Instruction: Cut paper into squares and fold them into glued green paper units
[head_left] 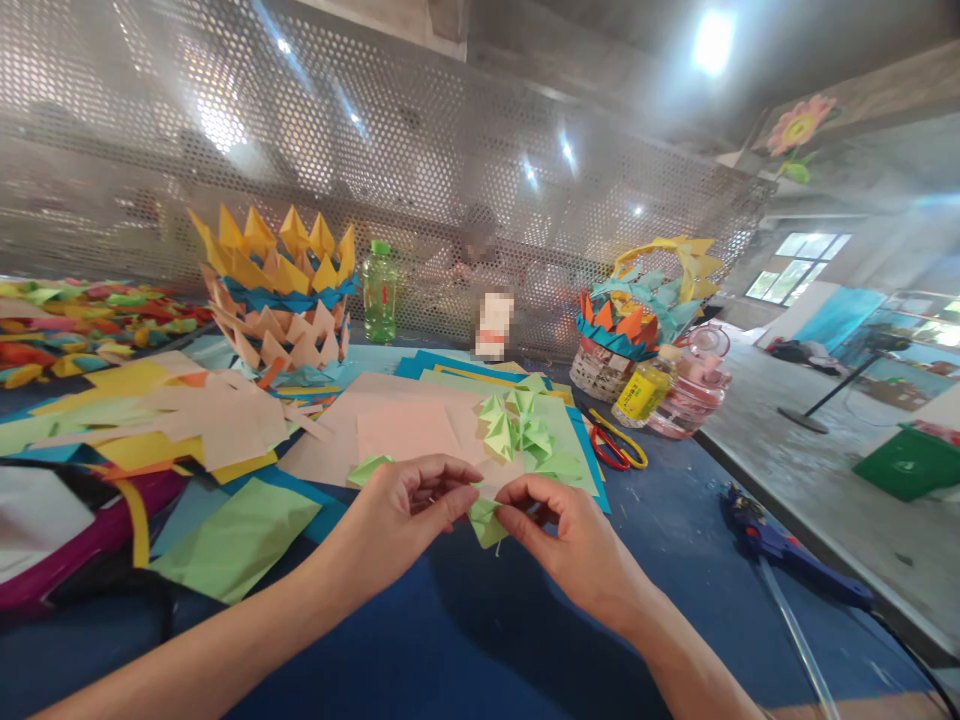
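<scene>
Between my two hands is a small folded piece of light green paper (486, 524). My left hand (424, 500) pinches its left edge with thumb and fingers, and my right hand (553, 515) pinches its right side. Just beyond lies a cluster of folded green paper pieces (517, 425) on a stack of coloured sheets. A pink paper square (409, 430) rests on a larger pinkish sheet (322, 455) behind my left hand. Another folded green piece (367, 470) is partly hidden by that hand.
At the left stand a tiered paper basket (281, 335) and loose sheets (232, 540). Behind is a green bottle (380, 295). On the right are scissors (619, 445), a small yellow-labelled bottle (643, 390), a pink jug (691, 395), a handled paper basket (607, 370) and a glue gun (802, 565).
</scene>
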